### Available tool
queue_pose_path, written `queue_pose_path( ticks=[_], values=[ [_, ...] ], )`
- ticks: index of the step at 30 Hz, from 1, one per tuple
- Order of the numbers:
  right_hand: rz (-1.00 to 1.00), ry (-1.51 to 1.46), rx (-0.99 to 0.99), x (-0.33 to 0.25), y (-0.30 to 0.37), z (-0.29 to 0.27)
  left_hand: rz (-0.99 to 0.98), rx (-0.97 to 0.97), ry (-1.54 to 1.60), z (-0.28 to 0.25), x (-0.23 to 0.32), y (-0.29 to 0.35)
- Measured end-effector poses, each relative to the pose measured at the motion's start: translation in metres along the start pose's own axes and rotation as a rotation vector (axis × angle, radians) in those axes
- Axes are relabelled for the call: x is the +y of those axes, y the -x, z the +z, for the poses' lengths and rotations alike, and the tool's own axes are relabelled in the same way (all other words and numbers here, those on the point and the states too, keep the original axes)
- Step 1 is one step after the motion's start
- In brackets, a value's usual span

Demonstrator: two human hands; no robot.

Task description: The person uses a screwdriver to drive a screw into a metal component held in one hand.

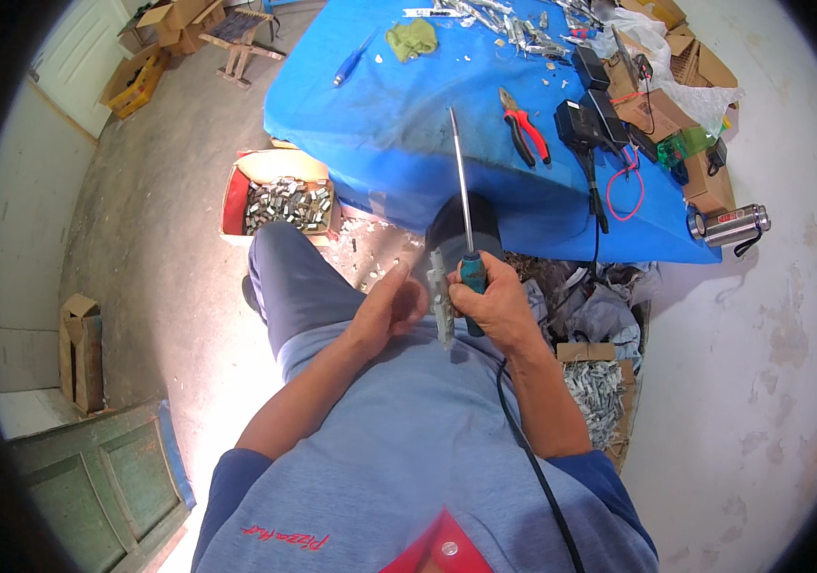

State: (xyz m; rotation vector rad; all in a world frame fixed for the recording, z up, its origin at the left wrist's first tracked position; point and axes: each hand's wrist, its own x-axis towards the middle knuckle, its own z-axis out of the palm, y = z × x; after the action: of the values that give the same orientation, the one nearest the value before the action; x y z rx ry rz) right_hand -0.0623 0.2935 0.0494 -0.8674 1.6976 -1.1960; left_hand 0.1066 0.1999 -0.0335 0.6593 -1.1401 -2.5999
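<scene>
My right hand is closed round a long-shafted screwdriver with a teal and black handle. Its shaft points up and away, toward the table. Beside the handle, the same hand's thumb and fingers also hold a narrow, ragged grey metal piece upright. Just left of that piece is my left hand, apart from it. Its fingers point upward, a little smeared, and I see nothing held in them. Both hands are over my lap, in front of the table.
On the blue-covered table lie red-handled pliers, a blue screwdriver, a green cloth, black adapters and metal scraps. A steel flask lies at its right edge. Boxes of small metal parts and strips flank me.
</scene>
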Motion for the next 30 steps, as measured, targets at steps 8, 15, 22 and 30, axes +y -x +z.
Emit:
queue_pose_path(
  ticks=[8, 15, 22, 30],
  values=[
    [-0.001, -0.057, -0.073, 0.006, 0.007, 0.012, 0.048, 0.188, -0.076, 0.032, 0.016, 0.005],
    [-0.024, 0.141, -0.046, 0.009, 0.009, 0.017, 0.167, 0.196, -0.494, 0.005, -0.006, -0.002],
    [0.087, 0.182, -0.094, 0.011, 0.019, 0.019, 0.230, 0.064, -0.662, 0.010, 0.010, 0.013],
    [0.180, -0.180, -0.129, 0.008, 0.029, 0.017, 0.221, 0.095, -0.696, 0.015, 0.016, 0.014]
  ],
)
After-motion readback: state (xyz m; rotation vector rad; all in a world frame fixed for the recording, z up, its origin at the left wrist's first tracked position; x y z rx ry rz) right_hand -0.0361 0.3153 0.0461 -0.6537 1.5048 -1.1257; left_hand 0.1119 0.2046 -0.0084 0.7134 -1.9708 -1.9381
